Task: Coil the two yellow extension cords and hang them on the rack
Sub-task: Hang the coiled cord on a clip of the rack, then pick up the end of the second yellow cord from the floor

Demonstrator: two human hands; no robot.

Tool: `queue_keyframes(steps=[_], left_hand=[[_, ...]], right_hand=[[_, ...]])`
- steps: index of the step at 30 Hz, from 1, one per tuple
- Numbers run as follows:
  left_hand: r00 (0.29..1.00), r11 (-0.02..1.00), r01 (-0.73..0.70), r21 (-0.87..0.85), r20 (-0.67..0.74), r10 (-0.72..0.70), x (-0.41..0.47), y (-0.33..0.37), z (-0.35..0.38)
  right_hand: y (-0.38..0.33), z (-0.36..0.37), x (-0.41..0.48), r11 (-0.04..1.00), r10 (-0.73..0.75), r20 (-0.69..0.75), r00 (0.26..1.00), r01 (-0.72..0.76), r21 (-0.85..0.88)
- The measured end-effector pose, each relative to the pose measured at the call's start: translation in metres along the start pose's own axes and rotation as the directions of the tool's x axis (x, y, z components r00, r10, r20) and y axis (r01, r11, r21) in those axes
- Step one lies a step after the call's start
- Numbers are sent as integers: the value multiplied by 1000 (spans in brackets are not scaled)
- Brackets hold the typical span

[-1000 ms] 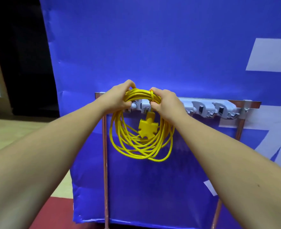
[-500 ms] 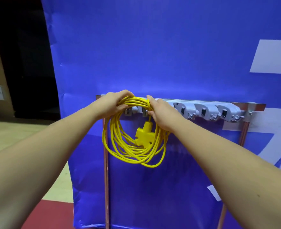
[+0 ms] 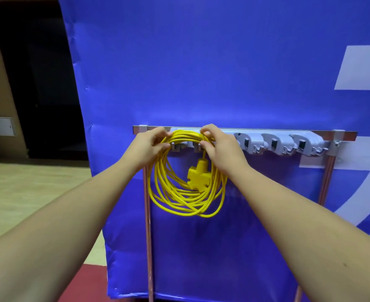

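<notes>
A coiled yellow extension cord (image 3: 179, 199) hangs in loops against the left end of the grey clip rack (image 3: 273, 144), its top strands lying over the rack's leftmost hooks. Its yellow multi-socket head (image 3: 198, 175) dangles inside the loop. My left hand (image 3: 147, 147) grips the top of the coil on its left side. On the coil's right side my right hand (image 3: 221, 149) pinches the top strands. I see only this one yellow cord.
The rack sits on a metal bar (image 3: 343, 134) carried by two copper-coloured posts (image 3: 148, 236), in front of a blue banner (image 3: 201, 73). Three grey clips to the right hold nothing. A dark doorway (image 3: 38, 83) and pale floor (image 3: 27, 188) lie to the left.
The coil has moved slightly left along the rack and settled over the left hooks. Both hands have kept their hold on its top, their fingers loosening a little.
</notes>
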State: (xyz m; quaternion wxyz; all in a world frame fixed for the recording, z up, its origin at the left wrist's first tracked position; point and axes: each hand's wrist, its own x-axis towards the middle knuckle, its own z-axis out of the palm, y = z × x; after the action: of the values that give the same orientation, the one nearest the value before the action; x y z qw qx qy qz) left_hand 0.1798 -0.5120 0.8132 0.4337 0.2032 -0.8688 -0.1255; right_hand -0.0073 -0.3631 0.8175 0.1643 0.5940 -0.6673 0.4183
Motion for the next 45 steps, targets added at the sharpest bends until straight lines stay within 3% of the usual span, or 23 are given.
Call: queue_keyframes(steps=[8, 16, 19, 24, 30, 33, 38, 42, 45], left_hand=[[992, 998, 41, 57, -123, -34, -5, 9, 20], [999, 994, 46, 95, 5, -47, -19, 24, 3], [997, 990, 73, 122, -6, -72, -26, 33, -5], [986, 977, 160, 141, -66, -152, -59, 52, -21], [956, 965, 224, 135, 160, -245, -166, 91, 9], [893, 940, 300, 161, 298, -336, -240, 104, 42], [682, 851, 473, 228, 517, -518, -370, 101, 106], [522, 793, 534, 294, 623, -582, -454, 93, 164], [415, 787, 537, 304, 717, -560, -513, 82, 215]], right_hand=[[-3, 14, -10, 998, 42, -104, 994, -46, -40], [-17, -9, -15, 971, -16, 34, 999, 24, -236], [-20, -14, -24, 969, 8, 77, 997, 11, -245], [-27, -28, -73, 976, 101, 13, 995, -96, -194], [-20, -32, -191, 933, 320, 157, 934, -281, -226], [-10, -25, -265, 882, 454, 254, 854, -392, -261], [18, 6, -391, 802, 597, 394, 699, -516, -301], [51, 39, -484, 748, 660, 467, 588, -573, -335], [80, 68, -557, 694, 697, 548, 463, -628, -352]])
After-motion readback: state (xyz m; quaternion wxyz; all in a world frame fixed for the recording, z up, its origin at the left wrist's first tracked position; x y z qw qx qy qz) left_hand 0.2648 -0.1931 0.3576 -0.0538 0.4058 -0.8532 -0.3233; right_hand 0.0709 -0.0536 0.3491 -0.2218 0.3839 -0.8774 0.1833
